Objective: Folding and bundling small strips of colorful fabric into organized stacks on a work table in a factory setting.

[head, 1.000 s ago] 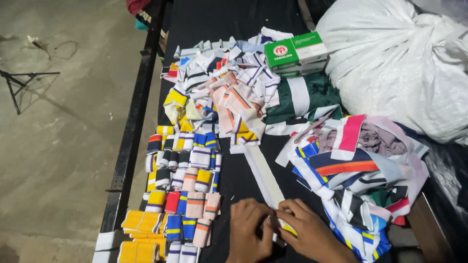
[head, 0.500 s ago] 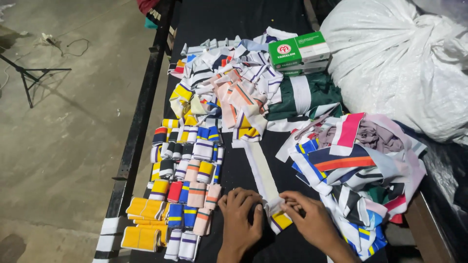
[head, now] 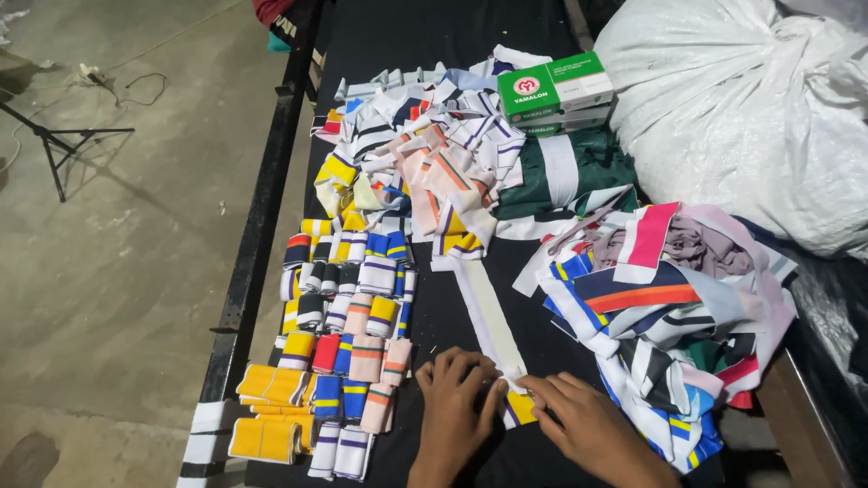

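Note:
A long white knit strip (head: 484, 312) lies lengthwise on the black table (head: 425, 27). Both my hands pinch its near end, where the cloth turns yellow and blue. My left hand (head: 452, 407) presses the folded end from the left, and my right hand (head: 592, 429) holds it from the right. Rows of folded striped cloth pieces (head: 348, 334) in yellow, red, blue and white lie just left of my left hand.
A loose heap of striped strips (head: 416, 163) lies at mid-table and another heap (head: 665, 307) at the right. A green and white box (head: 551, 86) sits on green cloth. A big white sack (head: 750, 108) fills the far right. A stand (head: 54, 145) is on the concrete floor.
The view has shifted so my hands sit higher in the frame. They have worked along the strip's near end, and the fold between them looks tighter.

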